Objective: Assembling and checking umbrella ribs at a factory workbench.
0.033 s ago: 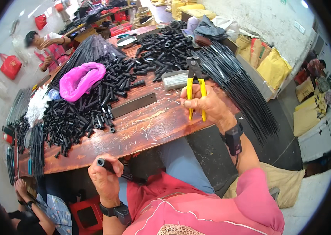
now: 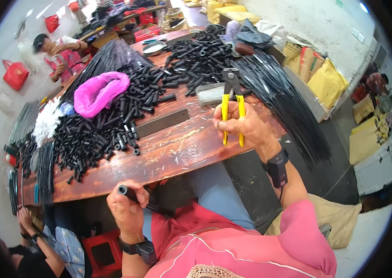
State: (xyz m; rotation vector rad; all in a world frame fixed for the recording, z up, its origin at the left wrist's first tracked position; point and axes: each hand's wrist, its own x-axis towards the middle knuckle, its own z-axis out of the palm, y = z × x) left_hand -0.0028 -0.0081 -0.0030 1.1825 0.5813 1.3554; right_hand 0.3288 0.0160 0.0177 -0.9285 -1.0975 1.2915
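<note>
My right hand (image 2: 246, 128) grips yellow-handled pliers (image 2: 232, 99) over the near right part of the wooden table (image 2: 177, 150), jaws pointing up and away. My left hand (image 2: 128, 209) sits below the table's front edge, closed around a black tube (image 2: 126, 191) that slants down toward my lap. A heap of short black tubes (image 2: 96, 136) lies on the table to the left of the pliers. A second heap (image 2: 200, 55) lies farther back.
A pink plastic bag (image 2: 101, 90) rests on the left heap. Long black rods (image 2: 284, 99) hang over the right table edge. A flat dark bar (image 2: 161, 123) and a grey block (image 2: 210, 95) lie mid-table. Other people work at upper left (image 2: 61, 53) and lower left (image 2: 31, 229). Yellow sacks (image 2: 326, 78) stand at right.
</note>
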